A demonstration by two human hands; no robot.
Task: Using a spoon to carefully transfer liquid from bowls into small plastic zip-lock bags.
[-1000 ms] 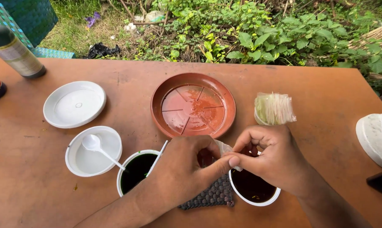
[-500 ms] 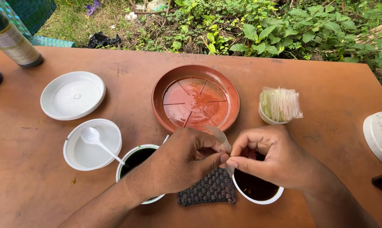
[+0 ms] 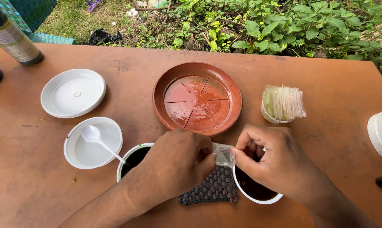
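Clear plastic, a small bag (image 3: 224,154), is pinched between my left hand (image 3: 176,162) and right hand (image 3: 275,162), above the dark woven mat (image 3: 212,190), six o'clock of the terracotta saucer (image 3: 197,99).

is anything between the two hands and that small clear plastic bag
Nothing visible: the left hand and right hand both pinch the small clear plastic bag directly, above the dark woven mat.

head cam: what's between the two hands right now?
In the head view, a small clear plastic bag spans the gap between the left hand and the right hand, both pinching it, above a dark woven mat.
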